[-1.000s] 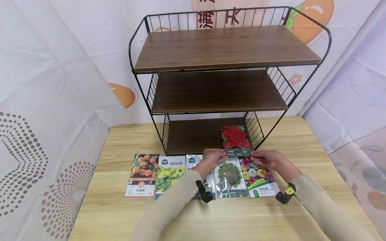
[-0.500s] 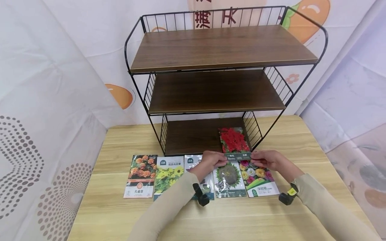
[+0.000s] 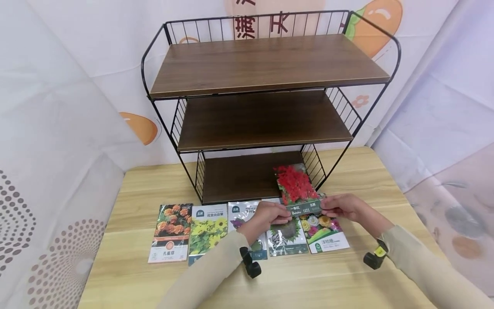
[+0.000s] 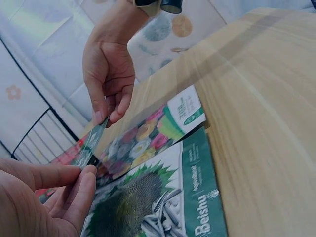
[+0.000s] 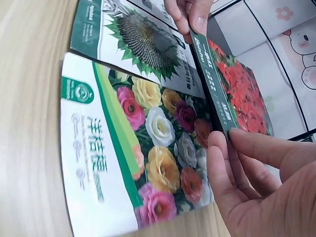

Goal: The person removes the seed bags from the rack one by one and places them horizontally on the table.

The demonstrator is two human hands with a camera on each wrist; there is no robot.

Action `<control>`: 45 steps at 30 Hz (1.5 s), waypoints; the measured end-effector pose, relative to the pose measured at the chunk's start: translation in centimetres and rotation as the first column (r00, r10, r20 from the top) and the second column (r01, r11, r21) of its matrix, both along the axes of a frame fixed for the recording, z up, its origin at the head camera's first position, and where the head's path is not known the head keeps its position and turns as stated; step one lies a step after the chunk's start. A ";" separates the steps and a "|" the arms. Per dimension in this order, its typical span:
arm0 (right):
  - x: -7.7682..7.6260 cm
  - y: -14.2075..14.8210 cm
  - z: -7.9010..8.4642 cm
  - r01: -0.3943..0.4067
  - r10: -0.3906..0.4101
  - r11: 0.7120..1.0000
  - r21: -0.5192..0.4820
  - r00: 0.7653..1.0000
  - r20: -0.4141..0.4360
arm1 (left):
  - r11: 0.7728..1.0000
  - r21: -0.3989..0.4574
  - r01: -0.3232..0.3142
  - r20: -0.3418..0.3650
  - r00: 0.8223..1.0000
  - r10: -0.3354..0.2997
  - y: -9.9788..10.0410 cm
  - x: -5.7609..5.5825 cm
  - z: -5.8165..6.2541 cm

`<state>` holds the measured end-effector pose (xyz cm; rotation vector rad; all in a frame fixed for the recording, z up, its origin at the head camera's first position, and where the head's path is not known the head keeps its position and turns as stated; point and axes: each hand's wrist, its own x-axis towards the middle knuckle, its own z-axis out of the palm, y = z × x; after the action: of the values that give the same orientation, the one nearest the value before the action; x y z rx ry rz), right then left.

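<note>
Both hands pinch the lower corners of a red-flower seed packet (image 3: pixel 295 184), raised over the row of packets at the bottom shelf's front right. On its left corner is my left hand (image 3: pixel 266 218), thumb and fingers together; my right hand (image 3: pixel 343 208) grips the right corner. Beneath it lie a sunflower-head seed packet (image 5: pixel 148 42) and a packet with mixed roses-like blooms (image 5: pixel 160 133), both partly covered in the head view. Further left lie a purple-flower packet (image 3: pixel 259 245), half hidden by the left arm, a yellow-flower packet (image 3: pixel 208 231) and an orange-flower packet (image 3: pixel 170 231).
A three-tier rack (image 3: pixel 266 64) with dark wooden shelves and black wire sides stands behind the packets. Its bottom shelf (image 3: pixel 239 176) sits just beyond the row. Patterned cloth (image 3: pixel 69 141) hangs around the wooden table (image 3: pixel 301 283).
Both hands have drawn the red-flower packet slightly toward the body, away from the bottom shelf, and it now tilts more. The head view has shifted, so the rack appears further left.
</note>
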<state>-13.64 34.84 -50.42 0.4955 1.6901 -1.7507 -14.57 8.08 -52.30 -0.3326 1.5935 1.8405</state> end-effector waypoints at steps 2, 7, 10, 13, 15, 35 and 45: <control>0.3 0.2 0.3 -0.032 0.033 0.999 0.030 0.999 -0.020 | 1.000 -0.011 0.027 0.006 1.000 -0.027 0.1 0.5 0.2; 1.1 0.8 1.0 -0.102 0.107 0.989 0.102 0.993 -0.048 | 0.997 -0.018 0.076 0.025 0.997 -0.075 0.5 2.1 0.4; 1.6 1.2 1.1 -0.127 0.134 0.982 0.139 0.990 -0.040 | 0.996 -0.020 0.088 0.028 0.996 -0.087 1.0 3.1 0.4; 2.3 1.8 1.1 -0.141 0.149 0.976 0.167 0.988 -0.033 | 0.996 -0.022 0.089 0.022 0.996 -0.088 1.6 4.1 0.4; 2.7 2.1 1.0 -0.146 0.153 0.975 0.167 0.988 -0.029 | 0.996 -0.019 0.090 0.022 0.996 -0.090 2.0 4.7 0.4; 4.6 5.0 0.1 -0.356 0.364 0.917 0.179 0.931 -0.013 | 0.995 -0.019 0.102 0.004 0.995 -0.102 3.8 8.3 -0.9; 4.5 6.1 -0.1 -0.438 0.448 0.882 0.174 0.894 -0.023 | 0.991 -0.048 0.125 0.007 0.992 -0.125 4.5 8.1 -0.8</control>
<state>-9.10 40.94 -50.49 0.1039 1.8274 -1.3121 -6.51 12.62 -53.07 -0.2522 1.6210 1.7077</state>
